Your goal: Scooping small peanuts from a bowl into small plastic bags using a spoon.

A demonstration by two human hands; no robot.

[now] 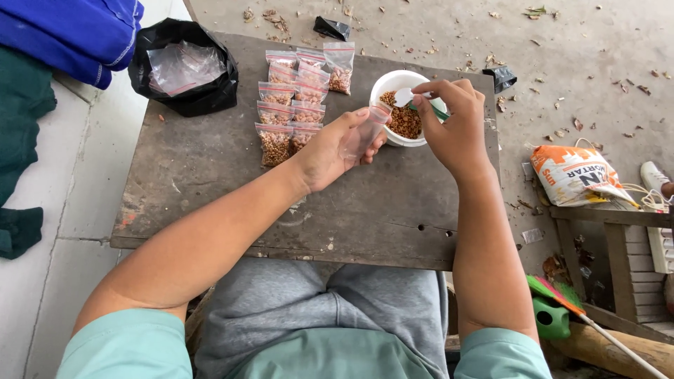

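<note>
**Eleven packets filled, the bowl not yet empty**

The person sits at a worn wooden tabletop (pixel 210 168), both arms reaching toward the upper middle of the frame. The left hand (pixel 335 149) cups a small clear bag (pixel 365 130), its fingers curled round it so the mouth tips toward the white bowl (pixel 393 83). The bag looks empty or nearly so, though I cannot be sure through the plastic. The right hand (pixel 453 119) hovers over the bowl, fingers pinched narrow on a small white spoon (pixel 405 96), with something green held alongside it that I cannot make out.

Brown nuts or seeds (pixel 406 121) sit in the bowl just beside the bag's mouth. Left of the bowl, the filled packets (pixel 298 95) lie in overlapping rows, about eleven as far as I can count. In the upper left, a black plastic bag (pixel 184 67) holds what appear to be spare clear bags.

My judgement: a fair share is packed, with the bowl's contents left to portion.
</note>
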